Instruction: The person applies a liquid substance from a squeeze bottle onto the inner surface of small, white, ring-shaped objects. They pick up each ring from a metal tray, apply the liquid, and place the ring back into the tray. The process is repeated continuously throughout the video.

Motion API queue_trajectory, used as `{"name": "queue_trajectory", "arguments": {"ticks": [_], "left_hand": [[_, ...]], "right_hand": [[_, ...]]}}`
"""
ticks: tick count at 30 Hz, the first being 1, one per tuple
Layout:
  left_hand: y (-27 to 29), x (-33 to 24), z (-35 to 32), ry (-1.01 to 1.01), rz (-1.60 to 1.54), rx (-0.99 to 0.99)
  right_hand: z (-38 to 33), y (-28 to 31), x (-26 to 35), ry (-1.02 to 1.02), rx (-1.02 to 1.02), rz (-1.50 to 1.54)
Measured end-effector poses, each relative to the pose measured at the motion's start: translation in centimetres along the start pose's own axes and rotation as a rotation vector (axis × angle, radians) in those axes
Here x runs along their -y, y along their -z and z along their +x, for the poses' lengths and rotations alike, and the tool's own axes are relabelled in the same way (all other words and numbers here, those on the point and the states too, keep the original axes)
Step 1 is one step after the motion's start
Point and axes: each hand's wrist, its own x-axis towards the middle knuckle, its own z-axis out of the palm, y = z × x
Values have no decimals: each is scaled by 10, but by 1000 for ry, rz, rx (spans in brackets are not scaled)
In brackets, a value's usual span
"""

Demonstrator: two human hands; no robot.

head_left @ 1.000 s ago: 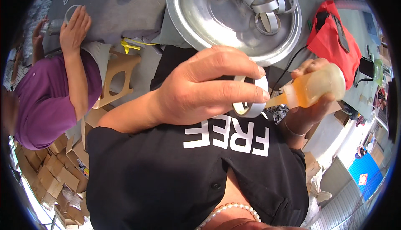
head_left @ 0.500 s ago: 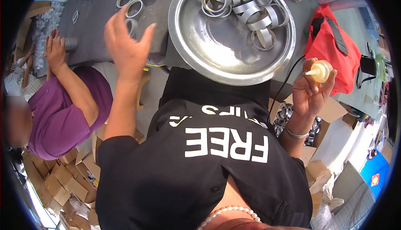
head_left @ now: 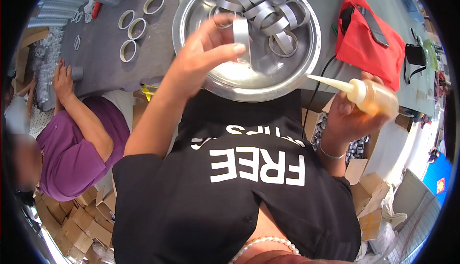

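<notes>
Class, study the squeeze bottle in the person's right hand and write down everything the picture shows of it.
The squeeze bottle looks like translucent plastic, with amber liquid showing inside. A pale collar joins its rounded body to a long, tapering, cream-coloured nozzle. It lies tilted in the right hand, whose fingers wrap it, nozzle pointing left toward the metal tray. Whether the tip is open cannot be told.
</notes>
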Motion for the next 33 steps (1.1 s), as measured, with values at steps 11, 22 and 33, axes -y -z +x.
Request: {"name": "queue_trajectory", "arguments": {"ticks": [11,22,33], "left_hand": [[-31,9,-59,612,-896,154],[-45,-10,-64,465,-469,48],[-46,-5,-62,-316,319,109]], "right_hand": [[-12,-52,15,657,996,-361],[-14,-44,22,639,1039,-475],[-13,-27,36,78,802,-251]]}}
